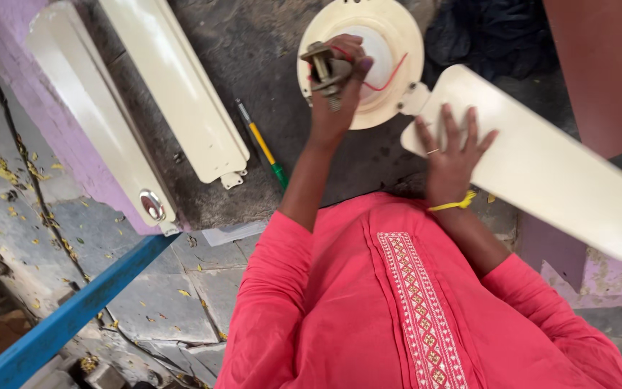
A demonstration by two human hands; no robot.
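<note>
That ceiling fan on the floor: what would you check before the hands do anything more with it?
1. Left hand grips the metal fitting over the fan motor: ok.
2. Right hand lies flat on the attached blade: ok.
3. Red wire clear of the grip: not ok, it runs under the fingers.
4. Blade joint fastened at the motor: cannot tell.
5. Screwdriver nearby: ok, beside two loose blades.

Fan motor housing (390, 29) top cut by frame edge; attached blade (556, 173) runs off right edge.
</note>
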